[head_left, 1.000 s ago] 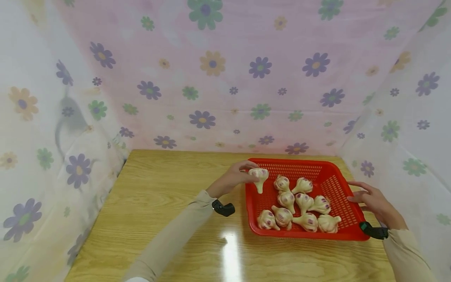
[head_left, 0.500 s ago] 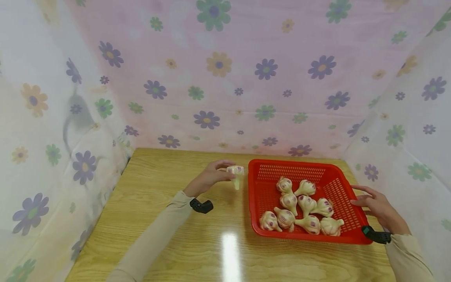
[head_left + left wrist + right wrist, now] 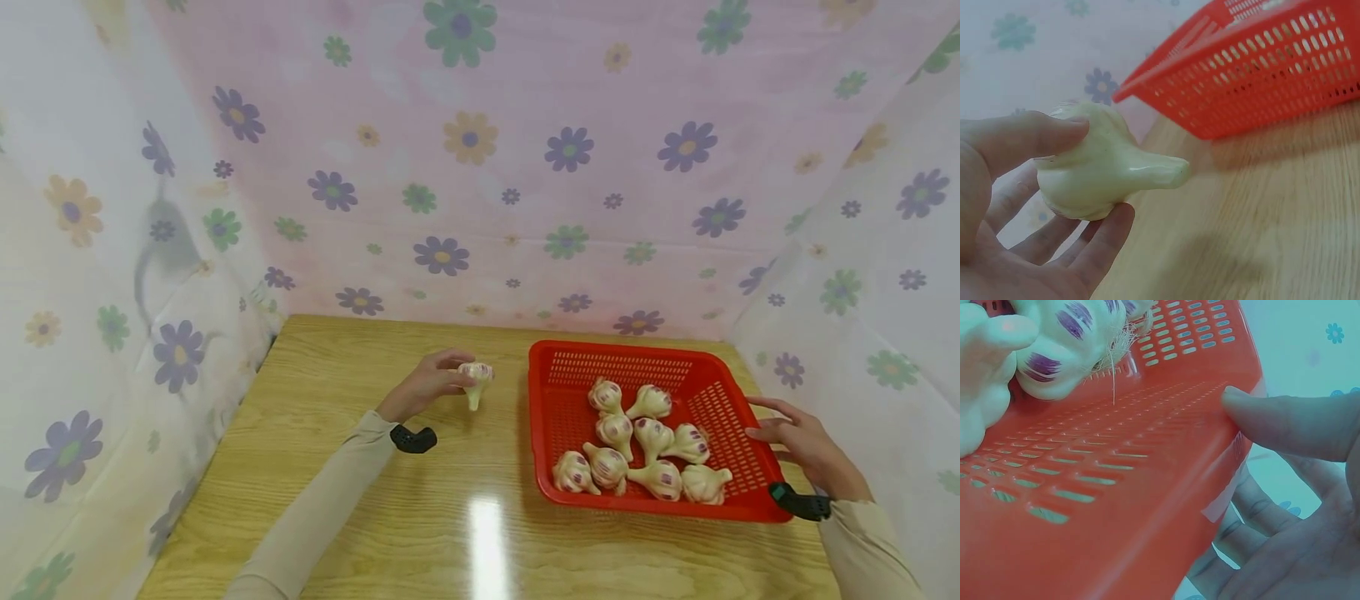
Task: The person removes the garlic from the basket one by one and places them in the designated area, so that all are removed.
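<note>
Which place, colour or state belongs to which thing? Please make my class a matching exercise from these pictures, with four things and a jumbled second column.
Things:
1. left hand
2. right hand
3. basket
4. table

Places, colours, states:
A. wooden, under the basket
B. holding a garlic bulb
C. red
D. gripping the basket

Pairs: 1-B, 2-D, 3-C, 4-A

R hand (image 3: 1313, 544), lower rt of frame, grips a red perforated plastic basket (image 3: 1147, 509), thumb over the rim, fingers outside. Upper L: cream garlic bulbs (image 3: 1063, 347) w/ purple streaks & stringy roots. Upper rt: bluish floral-print cloth (image 3: 1307, 353).
</note>
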Available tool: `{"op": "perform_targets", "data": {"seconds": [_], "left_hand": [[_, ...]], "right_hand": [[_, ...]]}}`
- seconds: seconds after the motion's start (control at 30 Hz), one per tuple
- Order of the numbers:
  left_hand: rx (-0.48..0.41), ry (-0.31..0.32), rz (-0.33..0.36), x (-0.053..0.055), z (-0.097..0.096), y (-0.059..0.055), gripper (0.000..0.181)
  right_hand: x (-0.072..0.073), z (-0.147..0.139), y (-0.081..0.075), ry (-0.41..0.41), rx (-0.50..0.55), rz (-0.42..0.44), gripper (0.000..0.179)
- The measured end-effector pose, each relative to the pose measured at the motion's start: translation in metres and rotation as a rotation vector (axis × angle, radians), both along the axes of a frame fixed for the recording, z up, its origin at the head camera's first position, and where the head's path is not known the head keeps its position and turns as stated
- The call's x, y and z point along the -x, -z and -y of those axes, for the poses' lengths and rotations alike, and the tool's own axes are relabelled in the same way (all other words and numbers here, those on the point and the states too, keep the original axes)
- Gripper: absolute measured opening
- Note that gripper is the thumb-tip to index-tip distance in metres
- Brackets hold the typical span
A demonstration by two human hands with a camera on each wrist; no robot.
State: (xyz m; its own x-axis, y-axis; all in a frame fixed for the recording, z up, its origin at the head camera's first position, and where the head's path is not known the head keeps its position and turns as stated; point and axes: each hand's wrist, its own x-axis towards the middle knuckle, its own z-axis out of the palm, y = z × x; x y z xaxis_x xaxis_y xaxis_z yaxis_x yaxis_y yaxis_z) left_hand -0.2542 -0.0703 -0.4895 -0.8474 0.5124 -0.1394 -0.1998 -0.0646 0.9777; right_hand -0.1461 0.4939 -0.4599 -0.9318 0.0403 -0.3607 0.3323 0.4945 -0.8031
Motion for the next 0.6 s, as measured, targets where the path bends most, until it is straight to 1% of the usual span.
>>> {"op": "perform_targets", "data": {"seconds": [0.13,0.27,0.37,0.47,0.53,0.6], "left_hand": [[-0.004,-0.023,0.006,0.003,0.0,0.012,0.042],[0.003,-0.031,-0.011,0.007,-0.01,0.026,0.043],[0.044,-0.046,-0.021,0.01,-0.02,0.039,0.047],[0.073,-0.09,-0.009,0.012,-0.029,0.05,0.049],[0.094,-0.123,-0.004,0.012,-0.035,0.055,0.048],[0.085,-0.15,0.0,0.012,-0.039,0.059,0.047]], "right_hand": [[0.0,0.0,0.0,0.0,-0.007,0.0,0.066],[-0.002,-0.001,-0.002,0.016,0.001,0.007,0.064],[-0.002,-0.001,-0.001,0.019,0.009,0.008,0.063],[-0.001,0.0,0.0,0.018,0.006,0.008,0.064],[0.0,0.001,0.001,0.015,-0.002,0.008,0.066],[0.0,0.002,0.001,0.016,-0.009,0.009,0.068]]}}
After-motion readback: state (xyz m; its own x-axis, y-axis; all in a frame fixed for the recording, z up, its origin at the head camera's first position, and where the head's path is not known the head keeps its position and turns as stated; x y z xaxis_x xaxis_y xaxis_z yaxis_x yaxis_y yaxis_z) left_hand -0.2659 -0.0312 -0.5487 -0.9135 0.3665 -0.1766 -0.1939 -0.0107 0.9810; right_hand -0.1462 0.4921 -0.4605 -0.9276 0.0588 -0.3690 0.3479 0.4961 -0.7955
